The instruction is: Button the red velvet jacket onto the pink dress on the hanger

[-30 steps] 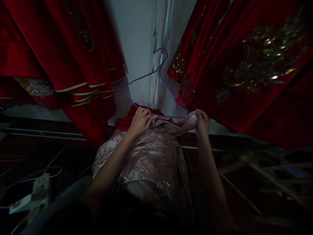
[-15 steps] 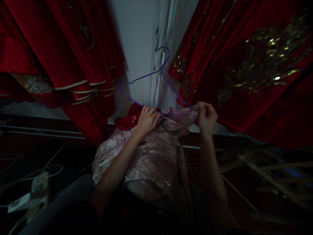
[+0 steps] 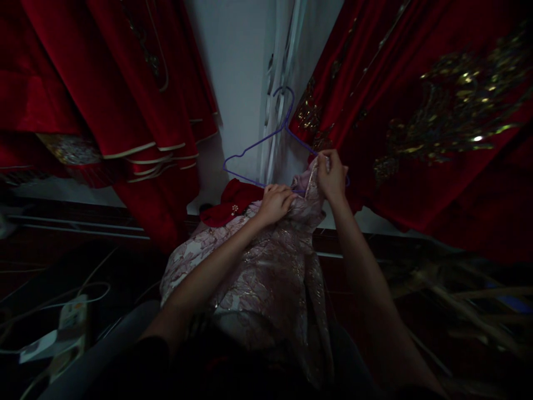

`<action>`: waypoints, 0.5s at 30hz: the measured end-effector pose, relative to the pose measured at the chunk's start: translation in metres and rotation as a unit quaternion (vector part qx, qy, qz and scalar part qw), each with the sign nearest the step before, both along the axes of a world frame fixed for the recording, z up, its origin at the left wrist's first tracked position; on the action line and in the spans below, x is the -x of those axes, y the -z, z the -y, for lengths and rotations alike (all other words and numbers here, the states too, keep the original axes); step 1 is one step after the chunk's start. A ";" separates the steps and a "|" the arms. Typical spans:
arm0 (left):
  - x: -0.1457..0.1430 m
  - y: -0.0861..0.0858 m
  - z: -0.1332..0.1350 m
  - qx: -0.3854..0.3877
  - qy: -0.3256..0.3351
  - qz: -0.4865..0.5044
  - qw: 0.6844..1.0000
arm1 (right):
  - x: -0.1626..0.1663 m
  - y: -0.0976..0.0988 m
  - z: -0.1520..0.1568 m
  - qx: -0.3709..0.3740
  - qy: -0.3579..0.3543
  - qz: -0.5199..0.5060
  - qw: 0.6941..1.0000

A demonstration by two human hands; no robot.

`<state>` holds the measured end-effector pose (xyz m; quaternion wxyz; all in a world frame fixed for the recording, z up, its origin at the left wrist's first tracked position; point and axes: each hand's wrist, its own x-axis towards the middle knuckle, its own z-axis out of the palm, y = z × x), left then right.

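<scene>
Pink brocade garment [image 3: 270, 266], metallic threads glinting, spreads at 6 o'clock. We note its edge newly pulled up over the slim purple hanger [image 3: 286, 125], towards 4 o'clock; that side looks covered, the 8 o'clock end bare. Our left hand [image 3: 277, 203] grips the garment at centre; our right hand [image 3: 332, 176], higher now, pinches it at 2. Sequinned red drapery [image 3: 420, 178] hangs beyond.

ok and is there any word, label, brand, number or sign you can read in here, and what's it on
None can be read.
Patterned garment: floral pattern, no lettering seen.
Purple hanger: no lettering seen.
Red cloth at right: gold sequin decoration, no legible words.
Power strip: too small and dark to tell if anything is printed on it.
</scene>
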<state>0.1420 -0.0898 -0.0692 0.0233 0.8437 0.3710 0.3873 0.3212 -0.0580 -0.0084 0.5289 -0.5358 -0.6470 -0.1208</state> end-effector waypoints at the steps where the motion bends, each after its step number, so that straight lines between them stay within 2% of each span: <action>1: 0.004 -0.004 -0.003 0.001 0.011 0.001 1.000 | -0.002 0.000 0.000 0.003 -0.002 -0.001 1.000; 3: 0.018 -0.011 -0.015 -0.001 0.028 0.006 1.000 | -0.005 -0.001 0.000 0.008 -0.013 -0.005 1.000; 5: 0.042 -0.016 -0.036 -0.006 0.006 0.029 1.000 | -0.008 -0.003 -0.001 0.007 -0.026 -0.014 1.000; 7: 0.077 -0.015 -0.063 -0.009 -0.072 0.077 0.994 | -0.012 -0.006 -0.003 -0.002 -0.038 -0.025 0.999; 9: 0.117 -0.008 -0.088 -0.002 -0.193 0.149 0.970 | -0.017 -0.009 -0.006 -0.014 -0.052 -0.037 0.998; 11: 0.156 0.002 -0.104 0.023 -0.261 0.192 0.946 | -0.022 -0.010 -0.009 -0.024 -0.063 -0.046 0.997; 13: 0.185 0.014 -0.111 0.077 -0.249 0.223 0.939 | -0.025 -0.011 -0.011 -0.031 -0.068 -0.051 0.996; 15: 0.201 0.024 -0.109 0.118 -0.203 0.259 0.937 | -0.026 -0.011 -0.012 -0.032 -0.074 -0.051 0.995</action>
